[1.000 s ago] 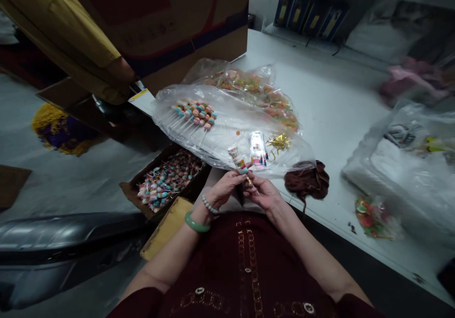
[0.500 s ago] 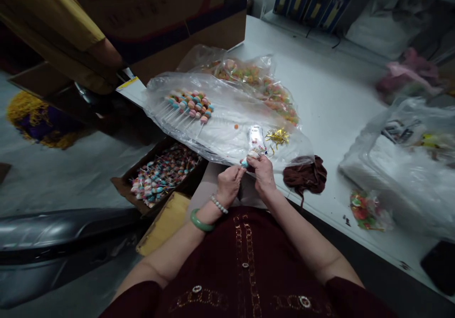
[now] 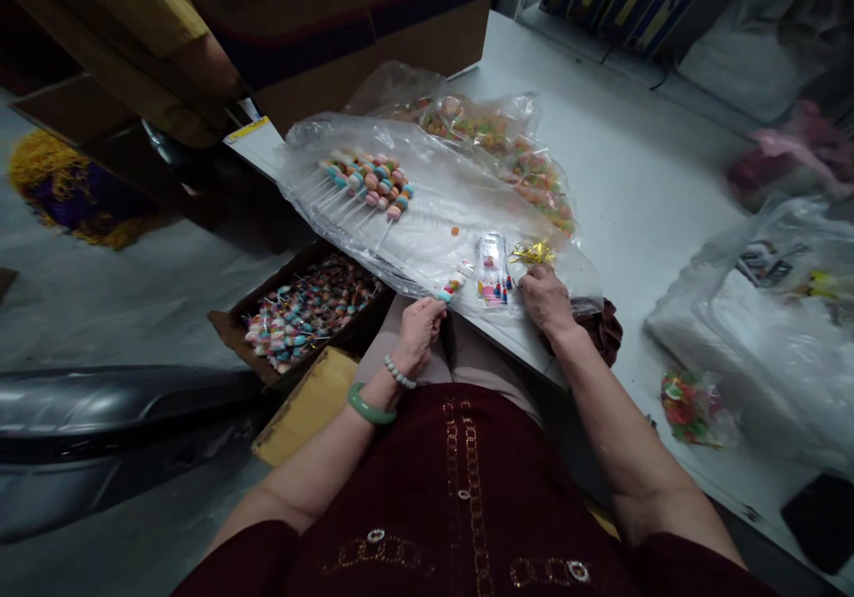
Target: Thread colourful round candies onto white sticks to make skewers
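Note:
Pinched in my left hand (image 3: pixel 420 326) is the lower end of a wrapped candy skewer (image 3: pixel 455 282), its colourful sweets pointing up and right over the plastic sheet (image 3: pixel 427 259). My right hand (image 3: pixel 545 299) has its fingers together at the near edge of the gold twist ties (image 3: pixel 532 253); what they hold, if anything, is too small to make out. Between the hands lies a stack of printed clear bags (image 3: pixel 492 268). Unwrapped candy sticks (image 3: pixel 370 183) rest in rows at the sheet's left, and a small orange sweet (image 3: pixel 455 231) lies alone on it.
Bags of gummy sweets (image 3: pixel 507 148) lie behind. A carton of wrapped skewers (image 3: pixel 310 308) stands below the table's left edge. A brown cloth (image 3: pixel 608 334) is beside my right wrist. Plastic bags (image 3: pixel 767 303) fill the right side. A person's yellow sleeve (image 3: pixel 160 10) shows at upper left.
My right hand has left the skewer and moved right to the gold ties. My left hand still holds the skewer, now slightly left. The printed bags are uncovered, and the view has shifted.

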A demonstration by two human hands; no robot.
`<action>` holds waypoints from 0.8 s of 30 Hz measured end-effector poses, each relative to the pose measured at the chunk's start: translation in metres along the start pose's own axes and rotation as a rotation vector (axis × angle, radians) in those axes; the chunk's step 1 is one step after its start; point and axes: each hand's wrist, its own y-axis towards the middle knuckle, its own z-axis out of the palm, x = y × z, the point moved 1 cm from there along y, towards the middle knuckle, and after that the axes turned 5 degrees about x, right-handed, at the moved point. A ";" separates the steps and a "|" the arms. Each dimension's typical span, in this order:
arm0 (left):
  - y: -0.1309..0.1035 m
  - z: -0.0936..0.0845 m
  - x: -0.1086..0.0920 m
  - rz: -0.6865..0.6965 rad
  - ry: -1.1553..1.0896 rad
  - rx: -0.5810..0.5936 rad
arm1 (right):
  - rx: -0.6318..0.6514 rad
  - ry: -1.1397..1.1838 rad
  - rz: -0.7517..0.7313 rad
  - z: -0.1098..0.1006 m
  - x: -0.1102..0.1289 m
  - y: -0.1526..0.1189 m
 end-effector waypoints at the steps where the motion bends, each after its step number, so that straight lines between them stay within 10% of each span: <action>1: -0.001 0.000 -0.001 0.004 -0.009 -0.001 | -0.019 -0.028 -0.003 0.000 0.001 -0.001; 14: -0.001 0.001 0.004 -0.045 -0.048 0.046 | -0.164 0.165 0.059 -0.008 0.004 -0.013; 19: -0.003 0.008 0.002 -0.057 -0.029 0.080 | -0.229 0.708 0.022 -0.018 0.065 -0.022; 24: -0.006 0.012 0.001 -0.082 -0.041 0.120 | -0.248 0.474 -0.089 -0.015 0.118 -0.024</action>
